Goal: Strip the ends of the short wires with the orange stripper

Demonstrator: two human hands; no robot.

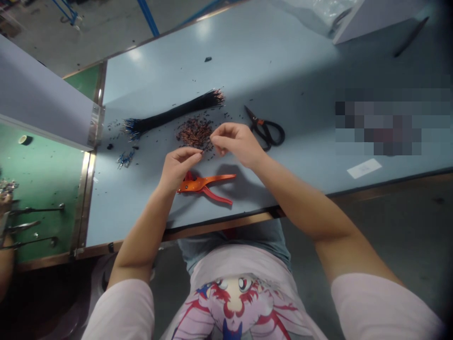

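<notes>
My left hand (pixel 181 163) is closed in a pinch, with a tiny dark tip showing at the fingertips; its kind cannot be made out. Thumb and forefinger of my right hand (pixel 235 141) are pressed together at the right edge of a pile of small copper-coloured wire pieces (pixel 195 131); what they hold, if anything, is too small to name. Orange-and-red hand pliers (pixel 198 184) lie just below both hands, their head partly hidden by my left hand. Behind the pile stretches a bundle of black wires (pixel 173 112) with bare copper ends at the right and blue ends at the left.
Black-handled scissors (pixel 267 130) lie right of my right hand. Small blue-and-silver pieces (pixel 125 159) sit at the left, and a white label (pixel 364 168) at the right. Upright panels (pixel 42 94) border the blue tabletop (pixel 141 208). Tools lie on a green table (pixel 53 189).
</notes>
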